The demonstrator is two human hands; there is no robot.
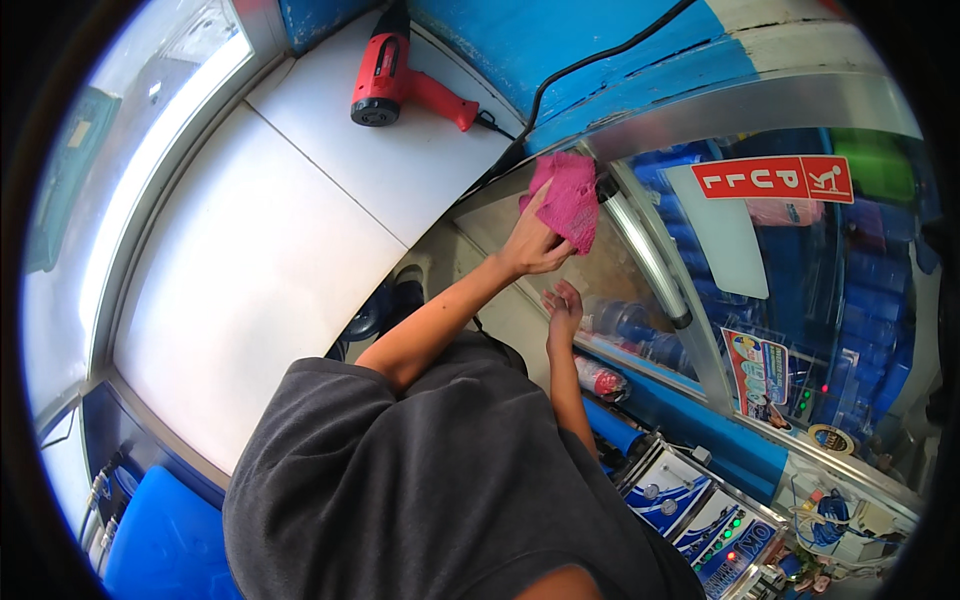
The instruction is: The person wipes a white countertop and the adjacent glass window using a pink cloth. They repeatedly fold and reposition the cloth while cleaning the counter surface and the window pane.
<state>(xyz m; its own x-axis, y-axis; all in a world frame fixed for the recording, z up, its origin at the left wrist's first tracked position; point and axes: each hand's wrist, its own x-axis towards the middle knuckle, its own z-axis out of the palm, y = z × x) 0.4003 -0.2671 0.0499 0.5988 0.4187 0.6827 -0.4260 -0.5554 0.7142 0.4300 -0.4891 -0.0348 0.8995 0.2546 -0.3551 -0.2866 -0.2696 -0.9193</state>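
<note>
Bunched in my left hand (538,240) is a pink cloth (568,200), its fingers closed on the near edge. The cloth lies against the frame of a glass door (640,170), beside the top end of the door's long metal handle (648,258). Lower down, my right hand (563,306) is raised in front of the glass with its fingers loosely bent and apart, holding nothing. Through the glass, several blue plastic containers (870,300) show, blurred by reflections.
A red heat gun (385,80) rests on the white tiled counter (270,230) at the left. Its black cable (580,65) runs along the blue wall. A control panel with lit lamps (705,520) stands at lower right, a blue plastic piece (170,540) at lower left.
</note>
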